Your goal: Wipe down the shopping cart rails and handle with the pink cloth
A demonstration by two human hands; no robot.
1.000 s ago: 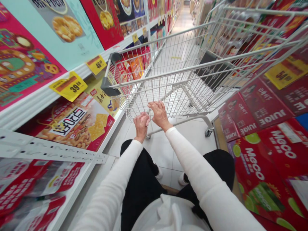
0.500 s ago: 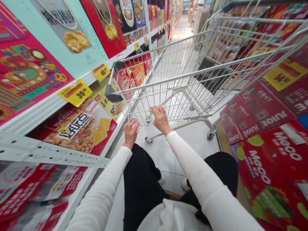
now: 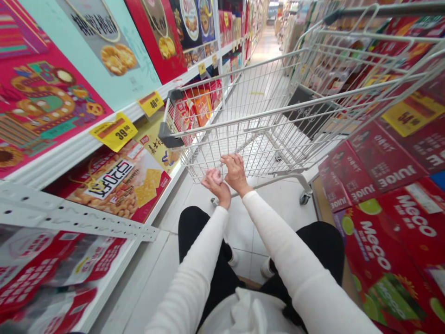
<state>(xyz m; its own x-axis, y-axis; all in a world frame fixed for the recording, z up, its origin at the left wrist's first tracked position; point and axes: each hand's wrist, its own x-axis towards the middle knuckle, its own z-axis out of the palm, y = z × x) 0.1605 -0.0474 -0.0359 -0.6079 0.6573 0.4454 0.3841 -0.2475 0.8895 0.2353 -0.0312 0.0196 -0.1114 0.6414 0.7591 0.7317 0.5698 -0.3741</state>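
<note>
Shopping cart [image 3: 278, 111] of silvery wire, grey-cornered; left hand [image 3: 218, 185] clenched on something pink [image 3: 218, 176], right hand [image 3: 235, 172] curled, hold unclear.

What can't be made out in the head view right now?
All in the head view:
- Pink patch at the left hand: what it is, hidden by curled fingers.
- Right hand: its palm, hidden by its own back; contact with the cart unclear.
- Cart handle: one end cut off by the right edge.
- Right-hand yellow price tag: small print blurred.

Both arms [image 3: 278, 227] extend forward, left grip [image 3: 217, 184] curled beside the half-bent right grip [image 3: 235, 171].
</note>
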